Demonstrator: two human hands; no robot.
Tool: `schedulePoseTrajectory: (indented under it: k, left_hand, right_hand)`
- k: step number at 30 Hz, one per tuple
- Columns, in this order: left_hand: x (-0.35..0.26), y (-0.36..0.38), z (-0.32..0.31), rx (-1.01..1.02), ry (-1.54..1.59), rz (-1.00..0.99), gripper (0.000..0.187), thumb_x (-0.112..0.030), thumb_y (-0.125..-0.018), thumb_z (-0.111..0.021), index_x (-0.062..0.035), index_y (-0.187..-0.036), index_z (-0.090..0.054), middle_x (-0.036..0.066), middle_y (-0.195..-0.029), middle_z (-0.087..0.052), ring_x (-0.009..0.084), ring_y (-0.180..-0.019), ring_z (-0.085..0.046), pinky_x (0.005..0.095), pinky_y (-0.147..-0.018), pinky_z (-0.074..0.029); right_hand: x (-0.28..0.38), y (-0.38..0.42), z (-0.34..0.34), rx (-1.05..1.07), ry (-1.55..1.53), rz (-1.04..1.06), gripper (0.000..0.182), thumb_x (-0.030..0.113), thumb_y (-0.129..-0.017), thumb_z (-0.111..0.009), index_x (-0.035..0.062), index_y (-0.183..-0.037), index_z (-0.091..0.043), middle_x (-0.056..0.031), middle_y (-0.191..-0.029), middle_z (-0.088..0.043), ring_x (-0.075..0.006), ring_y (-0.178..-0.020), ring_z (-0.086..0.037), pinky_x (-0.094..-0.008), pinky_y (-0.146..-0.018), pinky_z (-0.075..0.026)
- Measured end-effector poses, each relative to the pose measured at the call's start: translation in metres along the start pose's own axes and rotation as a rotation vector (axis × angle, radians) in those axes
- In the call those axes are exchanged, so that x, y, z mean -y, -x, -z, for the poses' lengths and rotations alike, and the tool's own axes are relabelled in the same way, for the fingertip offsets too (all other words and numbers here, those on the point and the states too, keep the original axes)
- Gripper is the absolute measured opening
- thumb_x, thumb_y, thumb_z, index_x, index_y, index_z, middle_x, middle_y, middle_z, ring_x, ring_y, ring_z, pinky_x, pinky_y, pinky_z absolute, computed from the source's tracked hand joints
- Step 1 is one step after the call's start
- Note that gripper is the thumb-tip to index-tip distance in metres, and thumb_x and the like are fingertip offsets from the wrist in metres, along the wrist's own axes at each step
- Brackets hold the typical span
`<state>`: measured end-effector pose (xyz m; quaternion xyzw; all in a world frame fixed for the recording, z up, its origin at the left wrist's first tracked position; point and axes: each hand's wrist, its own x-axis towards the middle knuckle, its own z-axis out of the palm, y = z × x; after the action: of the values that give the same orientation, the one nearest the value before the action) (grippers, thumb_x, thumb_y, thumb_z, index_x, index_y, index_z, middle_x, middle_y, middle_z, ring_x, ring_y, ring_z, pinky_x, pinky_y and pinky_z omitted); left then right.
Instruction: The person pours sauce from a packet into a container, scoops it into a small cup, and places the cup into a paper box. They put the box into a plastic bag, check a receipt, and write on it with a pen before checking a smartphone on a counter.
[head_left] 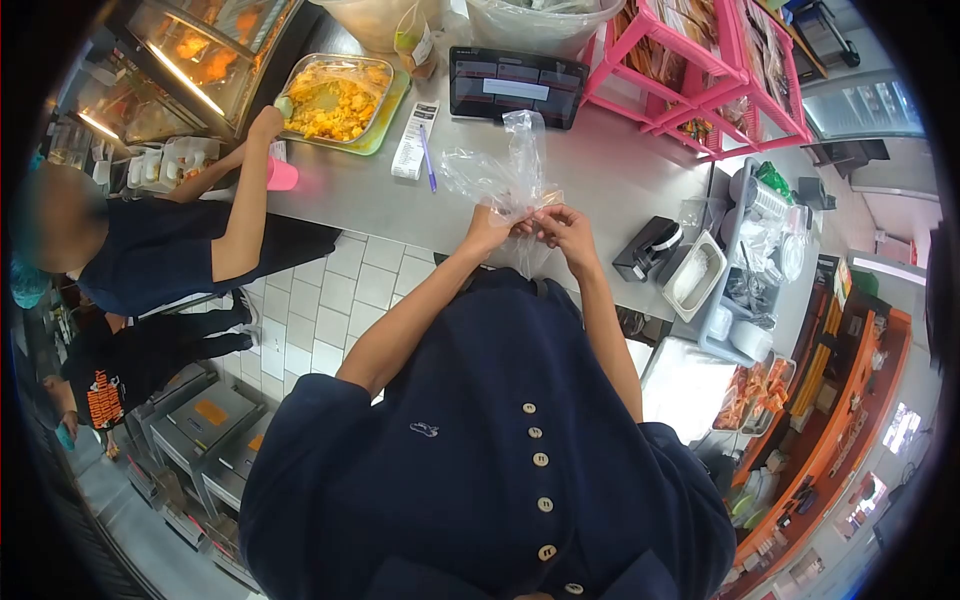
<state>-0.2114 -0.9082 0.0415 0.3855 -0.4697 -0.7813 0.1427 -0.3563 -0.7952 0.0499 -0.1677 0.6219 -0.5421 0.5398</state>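
Observation:
A clear plastic bag (pixel 525 150) is bunched between my two hands at the counter's near edge, its loose top spread upward. My left hand (pixel 488 230) has its fingers closed on the gathered plastic. Close beside it, my right hand (pixel 563 228) pinches the same bag with thumb and fingers. Part of the bag hangs below my hands, and what it contains, if anything, I cannot make out. Just beyond lies a tablet (pixel 515 88) with a dark screen. Left of the bag are a printed receipt (pixel 415 140) and a purple pen (pixel 428 158).
A co-worker's hand (pixel 266 124) holds a utensil at a tray of yellow food (pixel 340 98). A pink cup (pixel 282 175) stands near it. Pink racks (pixel 690 70) rise at the back right. A black device (pixel 648 248), a metal tray (pixel 694 275) and a grey bin (pixel 745 300) sit rightward.

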Motion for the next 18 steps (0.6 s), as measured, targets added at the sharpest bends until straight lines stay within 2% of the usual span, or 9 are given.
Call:
schedulePoseTrajectory:
  k: [5, 8, 10, 14, 17, 18]
  left_hand:
    - [0.002, 0.000, 0.002, -0.003, -0.022, 0.009, 0.016, -0.018, -0.092, -0.071, -0.0022, -0.091, -0.071, 0.006, -0.078, -0.071, 0.0118, -0.066, -0.068, 0.0246, -0.061, -0.056]
    - [0.002, 0.002, 0.001, -0.029, 0.029, 0.043, 0.017, -0.017, -0.091, -0.072, -0.0009, -0.090, -0.071, 0.007, -0.079, -0.072, 0.0124, -0.067, -0.068, 0.0244, -0.060, -0.056]
    - [-0.001, 0.003, -0.002, -0.071, -0.057, 0.015, 0.016, -0.016, -0.090, -0.072, -0.0004, -0.090, -0.069, 0.008, -0.080, -0.071, 0.0146, -0.066, -0.069, 0.0266, -0.060, -0.057]
    - [-0.004, 0.002, -0.009, -0.066, -0.051, -0.057, 0.014, -0.013, -0.091, -0.070, 0.0008, -0.087, -0.071, 0.009, -0.078, -0.071, 0.0149, -0.067, -0.070, 0.0259, -0.058, -0.056]
    - [0.014, -0.010, -0.002, -0.044, -0.240, -0.160, 0.014, -0.014, -0.092, -0.068, 0.0001, -0.090, -0.070, 0.010, -0.080, -0.072, 0.0156, -0.067, -0.070, 0.0270, -0.058, -0.055]
    - [0.023, -0.016, 0.001, -0.055, -0.372, -0.271, 0.015, -0.015, -0.093, -0.067, 0.0002, -0.091, -0.069, 0.011, -0.081, -0.072, 0.0160, -0.067, -0.070, 0.0280, -0.058, -0.055]
  right_hand:
    - [0.000, 0.008, -0.017, -0.168, 0.097, 0.114, 0.019, 0.018, -0.090, -0.073, 0.0002, -0.094, -0.067, -0.0024, -0.072, -0.065, -0.0068, -0.060, -0.059, -0.0204, -0.048, -0.040]
    - [0.007, 0.015, -0.025, -0.196, 0.242, 0.150, 0.018, 0.017, -0.091, -0.072, -0.0005, -0.091, -0.068, -0.0024, -0.070, -0.065, -0.0079, -0.061, -0.061, -0.0206, -0.048, -0.042]
    - [0.016, 0.024, -0.027, -0.155, 0.330, 0.213, 0.018, 0.017, -0.091, -0.072, -0.0009, -0.088, -0.068, -0.0023, -0.068, -0.064, -0.0088, -0.061, -0.062, -0.0213, -0.049, -0.045]
    - [0.006, 0.015, -0.017, -0.154, 0.463, 0.329, 0.015, 0.013, -0.091, -0.070, -0.0019, -0.091, -0.067, -0.0060, -0.071, -0.067, -0.0118, -0.063, -0.064, -0.0253, -0.054, -0.049]
    - [-0.005, 0.002, -0.011, -0.321, 0.239, 0.282, 0.016, 0.012, -0.094, -0.065, -0.0020, -0.101, -0.066, -0.0053, -0.069, -0.066, -0.0119, -0.062, -0.064, -0.0258, -0.051, -0.050]
    - [-0.009, -0.003, -0.012, -0.313, 0.266, 0.288, 0.015, 0.010, -0.093, -0.065, -0.0019, -0.101, -0.066, -0.0055, -0.069, -0.066, -0.0123, -0.062, -0.064, -0.0262, -0.051, -0.050]
